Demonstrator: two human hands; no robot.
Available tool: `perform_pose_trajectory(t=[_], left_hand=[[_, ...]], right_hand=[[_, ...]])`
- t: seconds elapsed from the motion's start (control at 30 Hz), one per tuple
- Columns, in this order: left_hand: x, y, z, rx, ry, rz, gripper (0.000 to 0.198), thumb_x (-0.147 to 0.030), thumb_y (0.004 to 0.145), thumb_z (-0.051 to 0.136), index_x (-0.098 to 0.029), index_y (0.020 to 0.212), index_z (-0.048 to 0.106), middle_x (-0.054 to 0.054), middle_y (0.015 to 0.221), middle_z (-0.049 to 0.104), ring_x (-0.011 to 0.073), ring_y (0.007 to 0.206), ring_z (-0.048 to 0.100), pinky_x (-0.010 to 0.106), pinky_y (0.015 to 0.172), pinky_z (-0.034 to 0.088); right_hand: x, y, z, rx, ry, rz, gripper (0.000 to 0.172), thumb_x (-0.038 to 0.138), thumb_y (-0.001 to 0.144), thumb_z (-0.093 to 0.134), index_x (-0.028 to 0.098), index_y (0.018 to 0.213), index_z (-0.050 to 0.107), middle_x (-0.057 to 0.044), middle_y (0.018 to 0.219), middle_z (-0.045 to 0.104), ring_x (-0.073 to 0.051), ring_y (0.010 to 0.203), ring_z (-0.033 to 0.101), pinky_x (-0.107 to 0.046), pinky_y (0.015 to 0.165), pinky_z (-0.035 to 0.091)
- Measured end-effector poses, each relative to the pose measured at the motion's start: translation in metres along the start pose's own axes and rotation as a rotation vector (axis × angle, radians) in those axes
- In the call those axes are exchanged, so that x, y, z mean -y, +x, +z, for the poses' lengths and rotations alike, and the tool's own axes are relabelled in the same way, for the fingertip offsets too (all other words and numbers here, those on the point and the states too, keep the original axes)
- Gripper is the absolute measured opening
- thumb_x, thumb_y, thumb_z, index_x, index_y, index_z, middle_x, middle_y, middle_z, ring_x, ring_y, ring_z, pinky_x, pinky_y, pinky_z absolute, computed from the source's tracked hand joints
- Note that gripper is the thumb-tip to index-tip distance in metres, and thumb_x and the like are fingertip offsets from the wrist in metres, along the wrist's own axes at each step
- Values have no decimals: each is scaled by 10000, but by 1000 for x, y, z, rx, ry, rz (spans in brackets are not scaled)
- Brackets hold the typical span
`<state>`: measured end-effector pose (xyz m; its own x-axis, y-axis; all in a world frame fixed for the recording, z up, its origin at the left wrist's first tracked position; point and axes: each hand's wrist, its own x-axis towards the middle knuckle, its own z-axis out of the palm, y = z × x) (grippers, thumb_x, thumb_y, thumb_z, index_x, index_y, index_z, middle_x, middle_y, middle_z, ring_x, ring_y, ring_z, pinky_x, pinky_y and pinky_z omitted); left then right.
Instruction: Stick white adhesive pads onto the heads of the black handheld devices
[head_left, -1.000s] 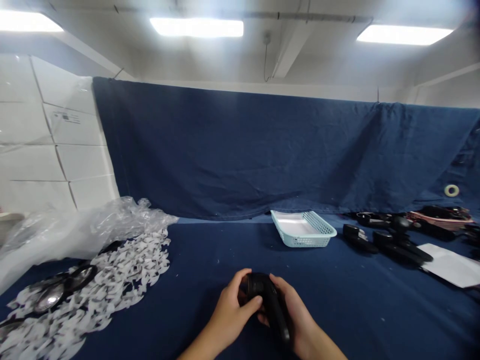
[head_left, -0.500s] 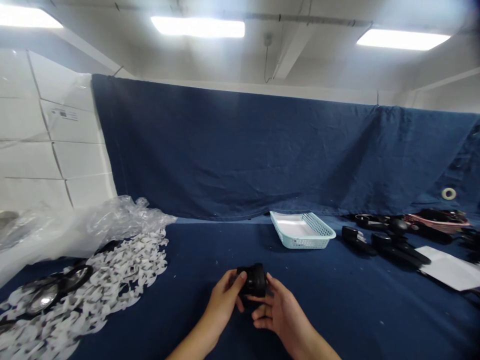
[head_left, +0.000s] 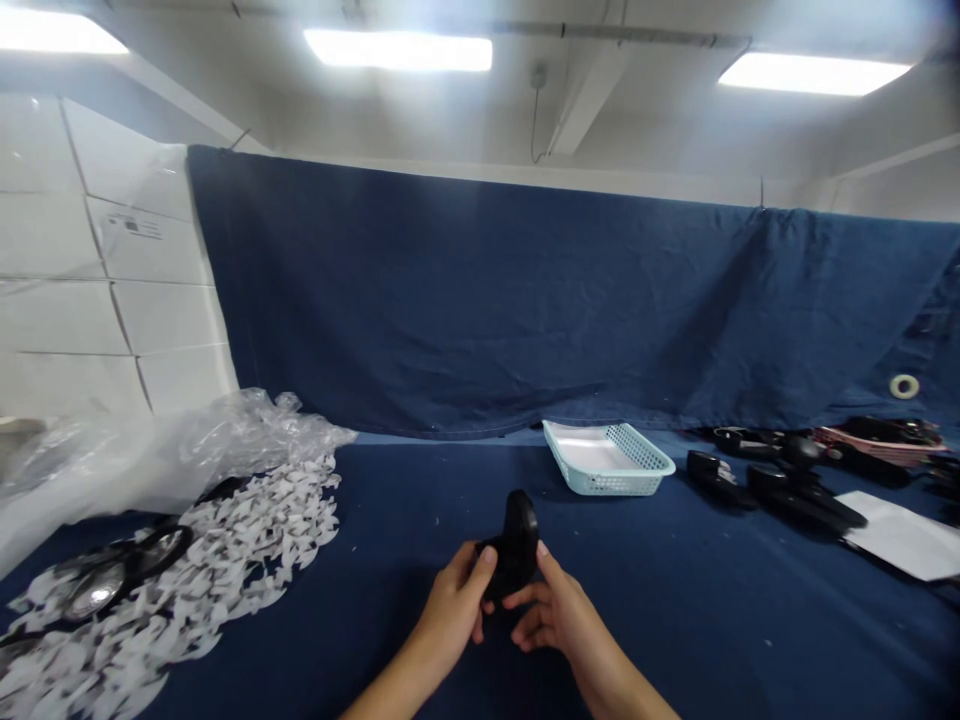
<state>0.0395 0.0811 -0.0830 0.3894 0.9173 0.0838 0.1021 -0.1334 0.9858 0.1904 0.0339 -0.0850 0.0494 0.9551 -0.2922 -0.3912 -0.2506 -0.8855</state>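
Observation:
A small black plastic part (head_left: 519,545), with a rounded upright end and a shorter body, is held above the blue cloth at the front centre. My left hand (head_left: 459,595) grips its left side, thumb on top and fingers curled behind and below. On the right side, my right hand (head_left: 553,605) touches the part with its thumb and forefinger, the other fingers bent loosely beneath. The part's underside is partly hidden by my fingers.
A light blue basket (head_left: 611,480) with white paper inside stands beyond my hands. To the left lie a heap of white pieces (head_left: 255,540), round black-rimmed parts (head_left: 97,590) and clear plastic film (head_left: 255,430). Black parts (head_left: 802,500) and a white sheet (head_left: 896,535) lie right.
The black part has been turned between my hands, so its rounded end now stands up higher. My fingers have shifted slightly around it, and both hands still hold it.

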Motion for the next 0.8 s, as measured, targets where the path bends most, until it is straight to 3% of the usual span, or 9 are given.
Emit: perform_pose_trajectory(t=[0.17, 0.47, 0.67, 0.8], left_hand=[[6, 1, -1, 47, 10, 50, 646, -703, 805, 529, -161, 1155, 549, -32, 661, 566, 97, 411, 493, 190, 361, 374], [3, 0, -1, 45, 3, 71, 614, -640, 824, 559, -169, 1213, 505, 5, 819, 625, 75, 414, 490, 219, 444, 393], [2, 0, -1, 69, -28, 57, 784, -631, 831, 564, -152, 1411, 343, 63, 922, 668, 95, 462, 530, 251, 515, 431], [3, -1, 0, 76, -36, 51, 848, -667, 827, 541, -157, 1456, 290, 66, 920, 672, 110, 480, 534, 258, 515, 436]], right_hand=[[0, 3, -4, -13, 15, 9, 602, 696, 832, 517, 119, 972, 617, -95, 686, 715, -189, 455, 662, -262, 433, 499], [0, -2, 0, 36, 72, 6, 638, 633, 905, 413, 62, 791, 673, -98, 713, 686, -163, 516, 655, -255, 481, 503], [-2, -3, 2, 85, 127, -22, 484, 563, 907, 462, 141, 1098, 603, -89, 867, 728, -167, 573, 677, -269, 523, 513], [-2, -7, 3, 127, 149, -28, 499, 556, 907, 458, 143, 1152, 593, -99, 912, 736, -172, 602, 688, -267, 541, 511]])
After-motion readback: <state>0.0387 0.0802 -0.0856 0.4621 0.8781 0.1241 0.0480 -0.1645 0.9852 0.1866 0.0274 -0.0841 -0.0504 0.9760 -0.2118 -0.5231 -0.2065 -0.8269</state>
